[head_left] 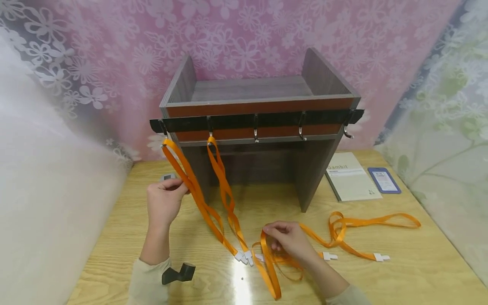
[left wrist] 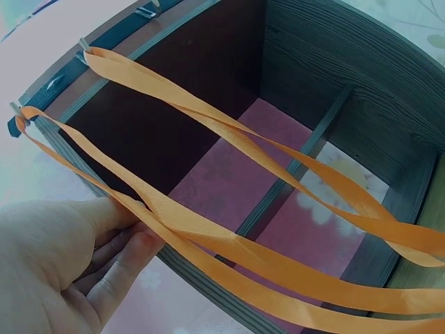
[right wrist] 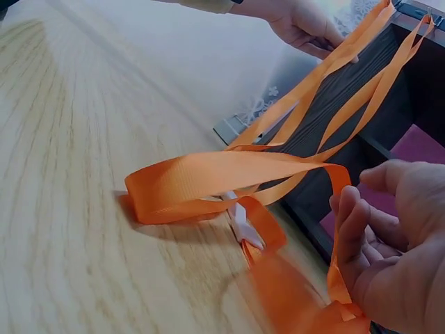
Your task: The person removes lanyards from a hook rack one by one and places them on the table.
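Observation:
Two orange lanyards hang side by side by their loops on the left hooks of a black rail [head_left: 232, 123]. My left hand [head_left: 165, 199] pinches one edge of the leftmost lanyard [head_left: 194, 186] between thumb and fingers, below its hook. The second hanging lanyard [head_left: 225, 186] is twisted and untouched. White clips [head_left: 242, 256] at their lower ends lie close together over the table. Low over the table front, my right hand [head_left: 289, 240] pinches the strap of another orange lanyard [right wrist: 208, 177]. Part of that strap hides behind the right fingers.
The rail runs across a grey wooden shelf [head_left: 244, 89], and hooks [head_left: 302, 132] without lanyards continue rightward. A further orange lanyard [head_left: 381, 220] lies looped on the table's right. Behind it are a notebook [head_left: 352, 178] and a blue badge holder [head_left: 384, 180].

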Action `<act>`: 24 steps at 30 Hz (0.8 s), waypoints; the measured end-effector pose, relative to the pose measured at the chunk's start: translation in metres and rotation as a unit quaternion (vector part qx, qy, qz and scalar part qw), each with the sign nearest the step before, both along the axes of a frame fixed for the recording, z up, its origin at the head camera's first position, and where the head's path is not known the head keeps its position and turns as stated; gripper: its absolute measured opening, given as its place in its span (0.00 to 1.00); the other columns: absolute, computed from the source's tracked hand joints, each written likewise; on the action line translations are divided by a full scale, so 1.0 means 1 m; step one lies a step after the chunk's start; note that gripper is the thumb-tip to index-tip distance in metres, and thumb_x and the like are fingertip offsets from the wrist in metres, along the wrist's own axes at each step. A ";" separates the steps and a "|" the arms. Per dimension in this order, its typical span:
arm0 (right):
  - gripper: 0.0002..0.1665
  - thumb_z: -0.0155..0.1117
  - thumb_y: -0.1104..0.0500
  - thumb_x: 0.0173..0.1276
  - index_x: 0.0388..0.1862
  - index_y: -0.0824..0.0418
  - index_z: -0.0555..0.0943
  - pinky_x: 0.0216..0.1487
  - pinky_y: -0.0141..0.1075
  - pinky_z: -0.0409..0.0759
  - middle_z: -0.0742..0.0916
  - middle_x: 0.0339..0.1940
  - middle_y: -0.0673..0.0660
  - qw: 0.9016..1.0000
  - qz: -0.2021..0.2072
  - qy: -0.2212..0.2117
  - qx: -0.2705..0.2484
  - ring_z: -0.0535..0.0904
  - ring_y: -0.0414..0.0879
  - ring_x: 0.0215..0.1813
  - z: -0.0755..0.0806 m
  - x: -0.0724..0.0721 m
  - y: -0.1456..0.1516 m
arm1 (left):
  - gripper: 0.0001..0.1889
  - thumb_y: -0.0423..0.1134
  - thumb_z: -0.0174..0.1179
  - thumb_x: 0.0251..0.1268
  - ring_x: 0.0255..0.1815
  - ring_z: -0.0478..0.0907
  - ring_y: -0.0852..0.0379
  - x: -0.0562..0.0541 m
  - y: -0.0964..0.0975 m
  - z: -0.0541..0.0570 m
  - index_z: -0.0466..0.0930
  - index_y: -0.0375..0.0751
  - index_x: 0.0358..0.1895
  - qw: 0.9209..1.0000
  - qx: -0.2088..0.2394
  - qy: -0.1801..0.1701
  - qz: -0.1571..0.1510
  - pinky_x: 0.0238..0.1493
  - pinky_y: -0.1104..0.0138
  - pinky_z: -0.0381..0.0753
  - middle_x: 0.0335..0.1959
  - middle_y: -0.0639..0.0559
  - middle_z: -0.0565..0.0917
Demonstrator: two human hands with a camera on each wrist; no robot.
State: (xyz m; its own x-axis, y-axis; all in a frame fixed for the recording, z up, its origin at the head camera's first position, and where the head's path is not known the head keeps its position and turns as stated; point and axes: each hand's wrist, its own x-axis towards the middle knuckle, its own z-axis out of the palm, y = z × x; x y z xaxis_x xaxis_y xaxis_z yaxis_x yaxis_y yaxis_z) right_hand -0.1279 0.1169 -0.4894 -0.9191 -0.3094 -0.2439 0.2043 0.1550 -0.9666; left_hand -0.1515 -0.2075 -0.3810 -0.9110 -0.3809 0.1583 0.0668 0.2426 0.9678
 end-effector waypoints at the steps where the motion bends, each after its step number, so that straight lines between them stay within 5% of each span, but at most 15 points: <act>1: 0.24 0.68 0.50 0.69 0.51 0.70 0.85 0.21 0.29 0.75 0.85 0.23 0.54 1.000 0.001 0.001 0.001 0.76 0.41 0.21 -0.001 -0.001 0.000 | 0.12 0.35 0.70 0.60 0.25 0.86 0.64 0.000 -0.001 -0.001 0.88 0.26 0.41 1.000 -0.002 0.001 0.001 0.32 0.71 0.86 0.21 0.62 0.88; 14: 0.23 0.69 0.52 0.68 0.51 0.70 0.85 0.25 0.27 0.78 0.88 0.38 0.68 1.000 0.010 0.011 0.004 0.79 0.39 0.23 -0.003 -0.005 -0.003 | 0.11 0.34 0.70 0.60 0.23 0.85 0.65 -0.003 -0.002 -0.001 0.89 0.26 0.40 1.000 -0.013 0.021 0.008 0.31 0.73 0.85 0.18 0.69 0.85; 20: 0.25 0.68 0.53 0.69 0.57 0.70 0.83 0.25 0.27 0.77 0.88 0.46 0.69 1.000 0.008 0.019 -0.009 0.79 0.40 0.23 0.004 -0.005 -0.004 | 0.11 0.34 0.70 0.60 0.25 0.87 0.58 -0.003 -0.001 -0.001 0.89 0.26 0.39 1.000 -0.011 0.019 0.002 0.31 0.72 0.85 0.18 0.68 0.85; 24: 0.24 0.68 0.54 0.70 0.57 0.70 0.83 0.26 0.28 0.78 0.87 0.49 0.70 0.999 -0.003 0.034 -0.024 0.79 0.39 0.24 0.013 -0.005 -0.005 | 0.12 0.34 0.70 0.61 0.24 0.87 0.62 -0.002 -0.001 -0.001 0.88 0.25 0.40 1.000 -0.010 0.012 -0.001 0.31 0.72 0.85 0.18 0.68 0.85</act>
State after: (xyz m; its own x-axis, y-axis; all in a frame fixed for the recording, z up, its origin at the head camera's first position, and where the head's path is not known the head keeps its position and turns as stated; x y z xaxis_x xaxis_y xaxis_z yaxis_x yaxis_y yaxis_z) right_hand -0.1329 0.1119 -0.4761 -0.9349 -0.3143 -0.1649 0.1377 0.1071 -0.9847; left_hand -0.1534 -0.2085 -0.3825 -0.9076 -0.3754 0.1879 0.0911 0.2608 0.9611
